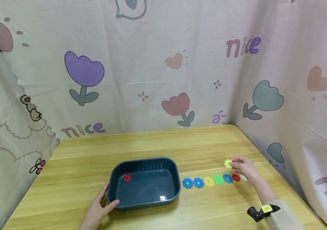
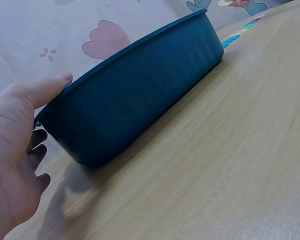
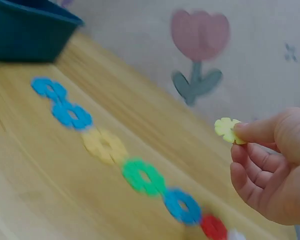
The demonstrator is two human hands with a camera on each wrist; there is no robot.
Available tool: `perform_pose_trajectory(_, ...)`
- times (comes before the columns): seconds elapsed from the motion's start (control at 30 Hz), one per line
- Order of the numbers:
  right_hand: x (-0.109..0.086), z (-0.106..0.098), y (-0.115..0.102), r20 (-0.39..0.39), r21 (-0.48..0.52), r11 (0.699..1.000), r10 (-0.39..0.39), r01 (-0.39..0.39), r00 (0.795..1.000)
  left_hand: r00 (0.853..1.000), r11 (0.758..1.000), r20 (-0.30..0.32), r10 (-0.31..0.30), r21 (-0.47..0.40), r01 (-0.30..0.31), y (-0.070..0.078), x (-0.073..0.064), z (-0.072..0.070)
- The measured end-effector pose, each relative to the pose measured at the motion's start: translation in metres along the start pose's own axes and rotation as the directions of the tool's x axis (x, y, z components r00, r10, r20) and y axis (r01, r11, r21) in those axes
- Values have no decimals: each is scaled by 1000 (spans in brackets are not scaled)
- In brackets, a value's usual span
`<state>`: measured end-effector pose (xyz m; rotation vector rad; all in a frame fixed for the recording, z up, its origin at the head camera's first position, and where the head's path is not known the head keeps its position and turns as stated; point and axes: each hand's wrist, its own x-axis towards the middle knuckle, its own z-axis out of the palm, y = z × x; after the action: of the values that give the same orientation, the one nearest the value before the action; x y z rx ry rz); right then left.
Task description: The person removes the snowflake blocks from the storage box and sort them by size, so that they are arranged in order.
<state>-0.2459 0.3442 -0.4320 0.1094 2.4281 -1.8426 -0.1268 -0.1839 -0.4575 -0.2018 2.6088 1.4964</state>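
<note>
My right hand [image 1: 243,166] pinches a yellow snowflake disc [image 3: 227,130] between thumb and fingertips, raised above the table. Below it runs a row of flat notched discs: two blue ones at the left, then a yellow disc [image 1: 208,181], a green disc [image 1: 218,180], a blue disc [image 1: 228,178], a red disc [image 1: 236,177] and a white disc [image 1: 243,178], partly hidden by the hand. My left hand [image 1: 97,206] holds the near left corner of a dark teal plastic basin [image 2: 140,75], thumb over its rim. Inside the basin lies one red disc [image 1: 127,178].
The wooden table [image 1: 82,150] extends around the basin and the row. Printed cloth [image 1: 140,64] hangs behind it and along both sides. A black strap mount [image 1: 262,212] sits on the right wrist.
</note>
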Motion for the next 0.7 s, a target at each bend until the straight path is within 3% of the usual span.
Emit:
perform_pose_trajectory(0.3,-4,-53,38,-59,33,998,50,-48,997,1000,1000,-10,4,-11,-4,-2,2,1)
perform_pose_trajectory(0.53,-11,-66,52,-164,10,989,147,-148,975,1000,999,-14,13,-44,-14,-1,0,1)
perform_pose_trajectory(0.7,-11,-69,58,-200,-37,984,162,-172,966,1000,999,-13,19,-28,-19,0,-1,1)
